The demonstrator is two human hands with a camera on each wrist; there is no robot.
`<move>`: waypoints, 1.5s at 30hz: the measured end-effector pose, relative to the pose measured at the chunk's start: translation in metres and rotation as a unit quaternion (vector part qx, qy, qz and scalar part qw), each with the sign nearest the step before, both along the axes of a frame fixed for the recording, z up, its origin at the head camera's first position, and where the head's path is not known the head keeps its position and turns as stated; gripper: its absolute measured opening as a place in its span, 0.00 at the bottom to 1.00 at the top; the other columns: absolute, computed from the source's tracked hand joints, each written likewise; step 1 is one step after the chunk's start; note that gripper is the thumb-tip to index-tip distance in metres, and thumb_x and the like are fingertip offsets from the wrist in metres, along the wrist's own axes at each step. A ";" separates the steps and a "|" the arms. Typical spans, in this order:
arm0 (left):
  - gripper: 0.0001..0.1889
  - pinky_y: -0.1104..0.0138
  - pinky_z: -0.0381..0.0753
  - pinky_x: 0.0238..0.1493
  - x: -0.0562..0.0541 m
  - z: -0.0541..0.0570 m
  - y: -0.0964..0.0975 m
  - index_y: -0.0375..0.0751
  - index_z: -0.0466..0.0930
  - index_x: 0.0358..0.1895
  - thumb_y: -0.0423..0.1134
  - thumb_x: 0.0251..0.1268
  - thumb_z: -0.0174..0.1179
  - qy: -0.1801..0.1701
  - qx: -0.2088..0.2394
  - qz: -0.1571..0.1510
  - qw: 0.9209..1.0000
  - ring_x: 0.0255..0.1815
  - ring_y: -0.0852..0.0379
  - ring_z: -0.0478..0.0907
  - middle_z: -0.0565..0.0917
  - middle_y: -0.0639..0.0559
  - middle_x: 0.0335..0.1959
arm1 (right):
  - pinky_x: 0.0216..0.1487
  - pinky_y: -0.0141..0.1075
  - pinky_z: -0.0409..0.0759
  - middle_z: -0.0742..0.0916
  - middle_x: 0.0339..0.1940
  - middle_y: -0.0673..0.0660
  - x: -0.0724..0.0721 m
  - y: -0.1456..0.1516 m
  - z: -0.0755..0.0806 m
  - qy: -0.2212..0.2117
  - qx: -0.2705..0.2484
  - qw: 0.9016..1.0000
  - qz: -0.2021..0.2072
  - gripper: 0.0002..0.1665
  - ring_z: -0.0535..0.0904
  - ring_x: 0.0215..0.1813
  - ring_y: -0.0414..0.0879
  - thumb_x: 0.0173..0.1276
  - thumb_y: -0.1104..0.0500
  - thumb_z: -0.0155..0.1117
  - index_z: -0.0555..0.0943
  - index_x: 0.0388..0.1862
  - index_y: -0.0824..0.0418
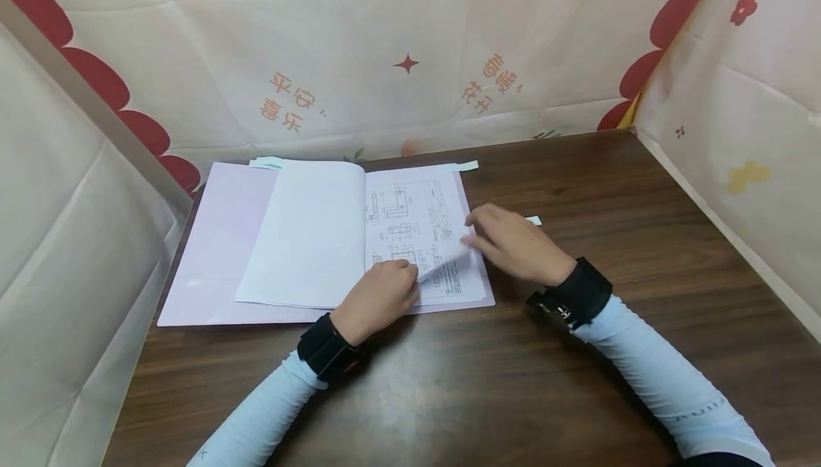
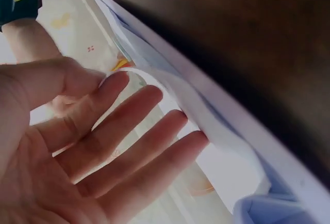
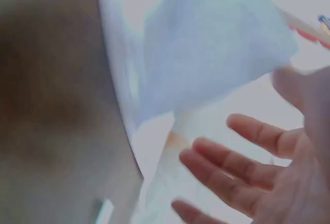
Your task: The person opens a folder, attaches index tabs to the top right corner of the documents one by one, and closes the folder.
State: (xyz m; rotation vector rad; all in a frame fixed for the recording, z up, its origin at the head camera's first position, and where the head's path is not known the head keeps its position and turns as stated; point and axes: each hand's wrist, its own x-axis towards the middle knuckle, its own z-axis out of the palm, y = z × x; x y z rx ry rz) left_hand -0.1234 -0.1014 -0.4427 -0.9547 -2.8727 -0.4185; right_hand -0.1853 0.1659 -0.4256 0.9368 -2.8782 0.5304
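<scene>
A lilac folder (image 1: 214, 246) lies open, with a blank white page (image 1: 311, 239) turned to its left and a page of technical drawings (image 1: 410, 192) on its right. At the lower part of the right side, my left hand (image 1: 381, 296) pinches the edge of a lifted sheet (image 3: 216, 48) between thumb and index finger; its other fingers extend along the paper in the left wrist view. My right hand (image 1: 518, 244) is at the folder's right edge, fingers spread and thumb tip right at the raised sheet's edge in the right wrist view.
Pale green tabs (image 1: 469, 165) stick out at the folder's top. A pale green strip (image 1: 534, 220) shows behind the right hand on the brown wooden table (image 1: 449, 396). Printed cloth (image 1: 398, 25) hangs at the back and both sides.
</scene>
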 end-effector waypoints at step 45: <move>0.27 0.66 0.56 0.15 0.046 0.020 -0.103 0.47 0.63 0.10 0.42 0.70 0.60 -0.021 -0.078 0.270 0.959 0.13 0.56 0.60 0.60 0.56 0.12 | 0.62 0.54 0.79 0.81 0.71 0.60 0.009 -0.011 -0.016 -0.037 0.123 0.992 0.019 0.44 0.77 0.66 0.57 0.48 0.39 0.86 0.85 0.64 0.53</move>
